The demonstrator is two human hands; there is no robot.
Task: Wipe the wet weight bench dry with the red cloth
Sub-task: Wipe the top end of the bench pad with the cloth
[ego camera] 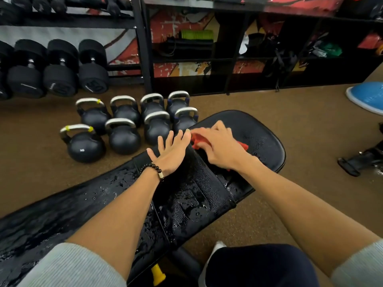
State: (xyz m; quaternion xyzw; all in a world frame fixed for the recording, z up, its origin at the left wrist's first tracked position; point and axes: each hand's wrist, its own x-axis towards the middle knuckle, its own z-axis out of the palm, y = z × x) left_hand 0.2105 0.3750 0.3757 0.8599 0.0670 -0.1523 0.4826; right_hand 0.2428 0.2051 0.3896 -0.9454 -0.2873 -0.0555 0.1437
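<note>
The red cloth (200,141) lies on the far pad of the black bench (267,141). The right hand (219,146) is on top of the cloth. Its fingers curl down over the cloth and grip it against the pad. Most of the cloth is hidden under this hand. A bit of red sticks out on the left by the fingertips, and a bit more shows on the right, behind the hand.

The left hand (172,154) is just beside the right hand, on its left. Its fingers are straight and spread apart, and it holds nothing. It lies flat near the left edge of the bench, by the gap between the two pads. The tips of its fingers come very close to the cloth. A bracelet (152,169) of dark beads sits on the left wrist.

The bench is wet. Drops and little puddles of water shine on the near pad and on the middle part.

The floor (290,104) is brown. Black kettlebells (124,129) with silver handles stand on the floor, left of the bench. Behind them, big black dumbbells (60,69) rest on a rack. A dark shelf (228,59) with gym things stands against the wall. A blue half ball (366,96) sits on the floor at the far right.
</note>
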